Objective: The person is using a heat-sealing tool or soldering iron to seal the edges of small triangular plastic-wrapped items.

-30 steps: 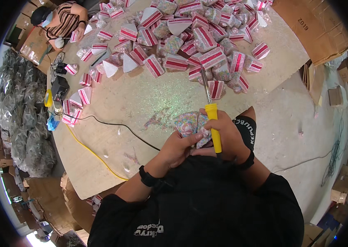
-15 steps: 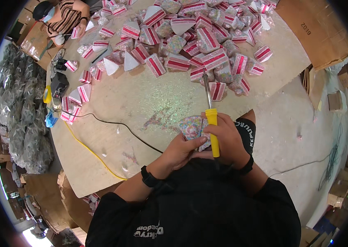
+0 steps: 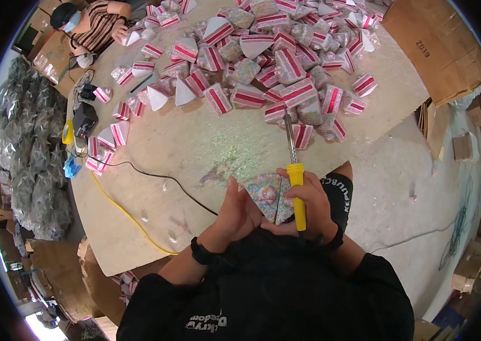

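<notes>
Holding a sprinkle-topped wedge [image 3: 269, 196] close over the near bench [image 3: 206, 148] edge, the left hand [image 3: 239, 213] cups it steady while the right hand [image 3: 309, 207] grips a yellow-handled iron [image 3: 295, 190], tip aimed away toward the far wedge pile [image 3: 274, 74].

wedge packet [image 3: 269, 196] lower edge hidden | left hand [image 3: 237, 213] palm hidden

A bare stretch of wooden board [image 3: 206, 153] lies open just ahead of the hands, crossed only by a thin black cable [image 3: 155, 173] and a yellow cable [image 3: 121, 207] at its left. Farther ahead, a dense heap of red-striped wedge packets [image 3: 274, 62] blocks the board's far half. A black device [image 3: 84, 119] and scattered packets crowd the left edge.
</notes>
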A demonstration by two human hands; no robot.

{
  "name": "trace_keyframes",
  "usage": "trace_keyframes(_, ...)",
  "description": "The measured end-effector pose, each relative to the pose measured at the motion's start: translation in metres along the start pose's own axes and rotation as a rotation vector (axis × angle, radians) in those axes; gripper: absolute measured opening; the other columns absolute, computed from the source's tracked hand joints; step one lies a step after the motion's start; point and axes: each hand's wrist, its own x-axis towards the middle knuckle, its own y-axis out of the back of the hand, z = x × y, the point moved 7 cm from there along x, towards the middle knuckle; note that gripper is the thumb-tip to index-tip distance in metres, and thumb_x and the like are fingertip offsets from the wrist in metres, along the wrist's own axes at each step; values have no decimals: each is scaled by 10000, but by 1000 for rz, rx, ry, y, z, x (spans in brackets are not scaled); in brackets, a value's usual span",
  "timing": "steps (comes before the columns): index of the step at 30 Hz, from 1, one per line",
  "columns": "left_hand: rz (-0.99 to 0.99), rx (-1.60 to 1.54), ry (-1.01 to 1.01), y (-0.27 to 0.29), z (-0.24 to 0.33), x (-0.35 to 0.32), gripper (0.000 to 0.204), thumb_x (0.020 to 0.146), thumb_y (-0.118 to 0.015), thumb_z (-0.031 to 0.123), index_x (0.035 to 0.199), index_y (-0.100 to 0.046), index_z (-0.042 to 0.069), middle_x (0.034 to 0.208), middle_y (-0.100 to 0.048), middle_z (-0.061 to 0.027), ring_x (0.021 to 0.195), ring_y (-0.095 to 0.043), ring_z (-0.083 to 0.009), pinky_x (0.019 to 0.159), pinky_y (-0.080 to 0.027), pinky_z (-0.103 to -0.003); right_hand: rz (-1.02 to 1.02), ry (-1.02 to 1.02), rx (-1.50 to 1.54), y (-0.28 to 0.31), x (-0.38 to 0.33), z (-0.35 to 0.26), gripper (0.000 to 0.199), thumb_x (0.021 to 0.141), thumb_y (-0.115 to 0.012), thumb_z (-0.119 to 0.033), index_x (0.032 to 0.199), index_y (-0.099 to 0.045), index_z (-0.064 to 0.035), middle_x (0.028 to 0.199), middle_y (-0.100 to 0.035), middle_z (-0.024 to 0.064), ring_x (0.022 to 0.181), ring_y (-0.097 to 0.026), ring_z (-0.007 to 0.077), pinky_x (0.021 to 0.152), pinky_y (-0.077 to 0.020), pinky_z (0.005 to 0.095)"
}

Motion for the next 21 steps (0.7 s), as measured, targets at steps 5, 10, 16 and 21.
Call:
trace_keyframes(5,-148,-425,35,7,-8,10,933,925,-226,769,1483,-355,32,1474,-444,-191,1330,-479,-331,1139,-351,-486,-16,126,38,-7,3,-16,727,581,-948,-289,1117,-478,-147,1329,-586,207,1132,-567,407,966,-439,453)
trace_keyframes(10,-133,-472,79,9,-12,16,836,920,-349,695,1425,-429,33,1419,-498,-203,1286,-513,-361,1109,-385,-494,33,139,86,-5,4,-11,731,578,-953,-342,1103,-482,-151,1348,-569,234,1145,-563,426,968,-441,458)
trace_keyframes(16,-144,-370,-80,-3,13,19,811,889,-424,646,1435,-396,48,1470,-423,-258,1314,-473,-435,1055,-424,-558,164,158,123,25,-9,-7,606,694,-896,-380,1066,-491,-126,1109,-657,243,947,-640,379,852,-466,431)
trace_keyframes(21,78,-272,-300,23,45,18,835,860,-451,676,1453,-394,90,1512,-321,-316,1289,-464,-502,935,-507,-588,238,251,395,43,-31,-16,462,899,-705,-434,1102,-509,-69,798,-676,134,652,-644,297,622,-470,338)
